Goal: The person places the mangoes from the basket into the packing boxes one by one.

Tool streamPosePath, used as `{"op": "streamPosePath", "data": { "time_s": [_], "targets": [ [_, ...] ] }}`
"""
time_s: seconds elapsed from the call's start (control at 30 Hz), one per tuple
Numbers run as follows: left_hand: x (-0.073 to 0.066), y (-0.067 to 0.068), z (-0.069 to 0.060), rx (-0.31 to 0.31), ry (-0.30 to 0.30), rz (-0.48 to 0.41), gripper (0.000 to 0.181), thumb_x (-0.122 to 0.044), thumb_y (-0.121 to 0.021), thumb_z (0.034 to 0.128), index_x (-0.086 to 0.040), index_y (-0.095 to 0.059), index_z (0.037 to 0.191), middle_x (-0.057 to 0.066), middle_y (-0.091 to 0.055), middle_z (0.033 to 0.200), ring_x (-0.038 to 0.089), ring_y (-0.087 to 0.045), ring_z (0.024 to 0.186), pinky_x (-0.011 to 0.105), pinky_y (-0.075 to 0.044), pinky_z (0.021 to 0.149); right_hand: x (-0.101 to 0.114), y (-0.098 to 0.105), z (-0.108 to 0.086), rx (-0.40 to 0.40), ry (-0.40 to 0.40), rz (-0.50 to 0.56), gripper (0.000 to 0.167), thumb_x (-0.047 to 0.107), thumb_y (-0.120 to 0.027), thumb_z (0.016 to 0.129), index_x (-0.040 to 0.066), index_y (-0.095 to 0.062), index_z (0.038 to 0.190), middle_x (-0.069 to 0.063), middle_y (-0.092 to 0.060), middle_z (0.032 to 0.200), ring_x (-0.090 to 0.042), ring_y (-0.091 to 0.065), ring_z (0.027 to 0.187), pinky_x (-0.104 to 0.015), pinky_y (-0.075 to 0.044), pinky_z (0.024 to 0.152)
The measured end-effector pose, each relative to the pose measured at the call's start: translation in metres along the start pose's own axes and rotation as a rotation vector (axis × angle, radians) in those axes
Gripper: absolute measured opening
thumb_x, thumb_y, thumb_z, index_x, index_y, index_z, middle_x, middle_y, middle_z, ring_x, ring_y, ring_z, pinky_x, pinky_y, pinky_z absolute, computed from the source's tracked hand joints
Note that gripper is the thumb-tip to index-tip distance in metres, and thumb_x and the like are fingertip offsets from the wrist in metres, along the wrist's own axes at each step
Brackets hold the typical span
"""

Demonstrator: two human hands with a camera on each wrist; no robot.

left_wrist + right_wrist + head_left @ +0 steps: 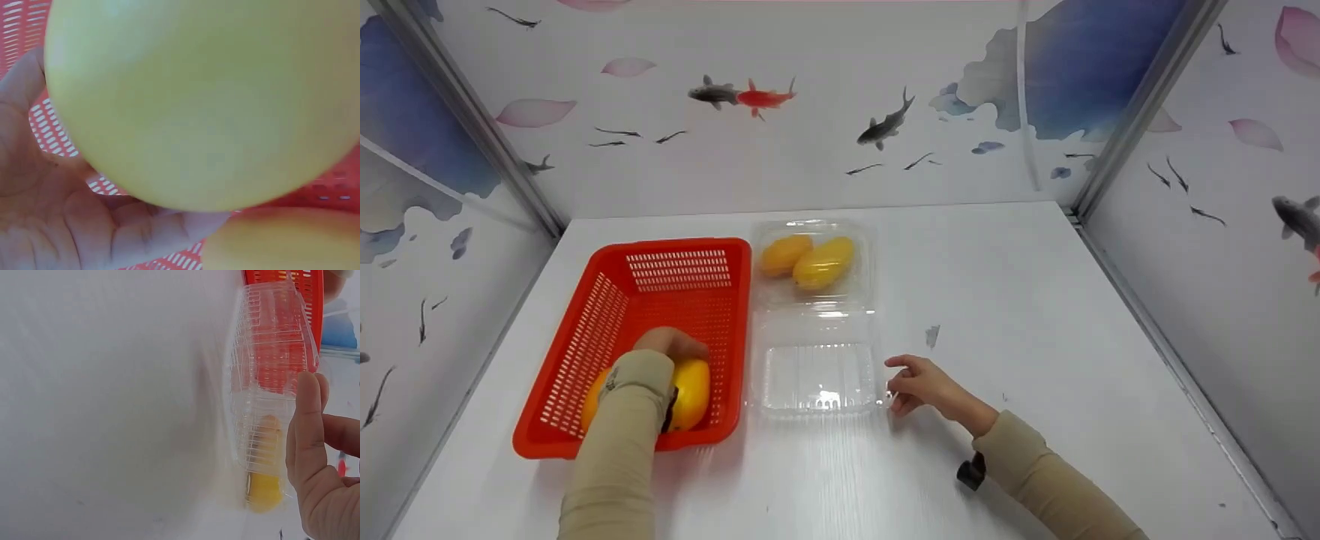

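Cupping fruit [197, 112] in left hand [669, 342] towards basket's [675, 244] near edge, ideally without squeezing, with right hand [924, 383] loosely open at box's [819, 376] right edge.

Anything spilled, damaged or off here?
Nothing looks spilled or tipped. One oddity: a small grey patch on the white tabletop, to the right of the open clear container. It breaks the plain surface and could be wear or a chip; can't tell which.
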State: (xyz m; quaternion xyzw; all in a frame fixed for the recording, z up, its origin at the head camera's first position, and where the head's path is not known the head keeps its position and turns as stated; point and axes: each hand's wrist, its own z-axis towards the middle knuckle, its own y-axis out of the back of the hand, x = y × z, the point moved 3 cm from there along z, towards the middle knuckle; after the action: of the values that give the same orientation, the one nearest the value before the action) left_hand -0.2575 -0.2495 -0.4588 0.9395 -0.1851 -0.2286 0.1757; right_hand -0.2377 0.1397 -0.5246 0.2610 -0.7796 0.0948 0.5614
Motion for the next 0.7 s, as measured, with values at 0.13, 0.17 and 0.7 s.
{"op": "streamPosePath", "data": {
  "time_s": [0.13,0.17,0.7],
  "targets": [
    [-0.010,0.007,-0.005,-0.013,-0.137,0.109,0.072,-0.036,-0.065,0.0785,0.004,-0.030,0.127,0.017,-0.042,0.110,0.028,-0.045,0.098,0.039,-0.045,0.087,0.001,-0.001,0.000,0.000,-0.003,0.003,0.050,0.004,-0.052,0.088,-0.009,-0.034,0.132,-0.007,-0.059,0.080,-0.011,-0.061,0.057,-0.032,-0.055,0.061],
    [-0.012,0.009,-0.007,-0.020,-0.171,0.133,0.073,-0.037,-0.064,0.0785,0.005,-0.030,0.128,0.018,-0.042,0.111,0.028,-0.044,0.098,0.039,-0.045,0.087,0.001,-0.001,0.000,-0.001,-0.002,-0.002,0.050,0.005,-0.052,0.088,-0.008,-0.034,0.132,-0.008,-0.059,0.081,-0.011,-0.061,0.057,-0.032,-0.055,0.061],
    [-0.057,0.010,-0.062,-0.048,-0.350,0.062,0.104,-0.037,-0.067,0.0764,-0.013,0.008,0.144,0.019,-0.027,0.132,0.033,-0.035,0.116,0.046,-0.038,0.098,0.001,0.001,-0.003,-0.022,-0.036,-0.054,0.052,0.007,-0.053,0.089,-0.003,-0.032,0.136,-0.007,-0.058,0.081,-0.012,-0.057,0.057,-0.031,-0.054,0.059]
  ]
}}
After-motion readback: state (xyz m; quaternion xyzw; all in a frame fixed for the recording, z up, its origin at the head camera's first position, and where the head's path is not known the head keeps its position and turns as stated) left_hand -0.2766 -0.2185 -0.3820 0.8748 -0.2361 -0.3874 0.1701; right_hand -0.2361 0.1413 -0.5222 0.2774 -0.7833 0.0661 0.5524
